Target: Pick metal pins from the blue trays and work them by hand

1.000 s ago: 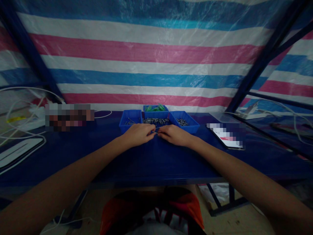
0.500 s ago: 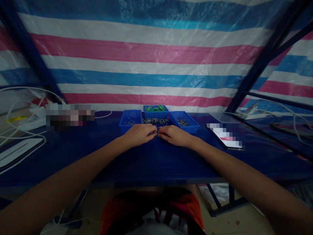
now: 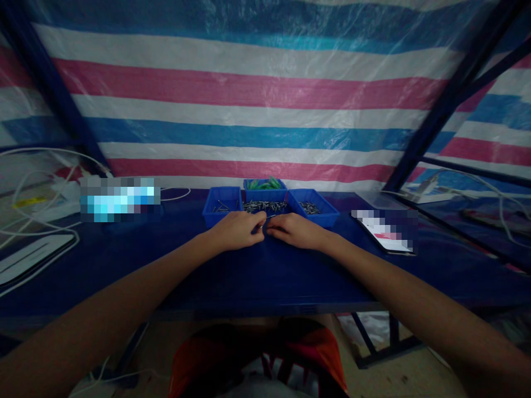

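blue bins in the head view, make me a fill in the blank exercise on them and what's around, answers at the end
1. The blue plastic back bin holds pieces coloured ____.
2. The blue plastic bin by the left hand shows ____ silvery metal pieces than the blue right-side bin.
3. The flat rectangular phone with a dark edge lies to the ____ of the right hand.
4. The blue, white and pink plastic sheet behind is patterned with ____.

Missing words: green; fewer; right; stripes.
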Tool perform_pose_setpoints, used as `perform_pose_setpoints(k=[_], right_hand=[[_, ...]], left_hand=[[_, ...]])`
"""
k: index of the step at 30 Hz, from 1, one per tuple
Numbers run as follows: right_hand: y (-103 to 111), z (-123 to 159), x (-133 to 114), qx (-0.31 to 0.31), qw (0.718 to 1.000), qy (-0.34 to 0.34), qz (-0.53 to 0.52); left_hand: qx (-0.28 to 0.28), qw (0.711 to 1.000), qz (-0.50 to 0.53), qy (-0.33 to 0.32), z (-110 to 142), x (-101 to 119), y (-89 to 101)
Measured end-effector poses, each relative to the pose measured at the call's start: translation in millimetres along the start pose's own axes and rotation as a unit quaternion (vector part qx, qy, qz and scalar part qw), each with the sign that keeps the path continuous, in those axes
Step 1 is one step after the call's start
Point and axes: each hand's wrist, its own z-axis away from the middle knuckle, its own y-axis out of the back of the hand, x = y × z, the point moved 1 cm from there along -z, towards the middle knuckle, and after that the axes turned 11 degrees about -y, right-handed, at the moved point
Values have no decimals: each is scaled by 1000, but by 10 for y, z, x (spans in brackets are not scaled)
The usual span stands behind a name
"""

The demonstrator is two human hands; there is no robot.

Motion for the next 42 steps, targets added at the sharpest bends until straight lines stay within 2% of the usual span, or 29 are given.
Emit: perform_pose_setpoints(k=[6, 13, 29, 36, 42], right_hand=[[0, 0, -10, 6, 1000, -12, 7], [-5, -2, -4, 6, 1000, -2, 8], [-1, 7, 62, 10, 1000, -22, 17], [-15, 2, 76, 7, 1000, -20, 17], [-31, -3, 48, 12, 1000, -8, 18]], left_hand=[[-25, 1000, -5, -8, -5, -46, -66], [-26, 999, -9, -24, -10, -51, -75], [-38, 999, -10, 8, 10, -91, -72], [-4, 1000, -10, 0, 5, -86, -51], [25, 999, 12, -44, 1, -50, -59]])
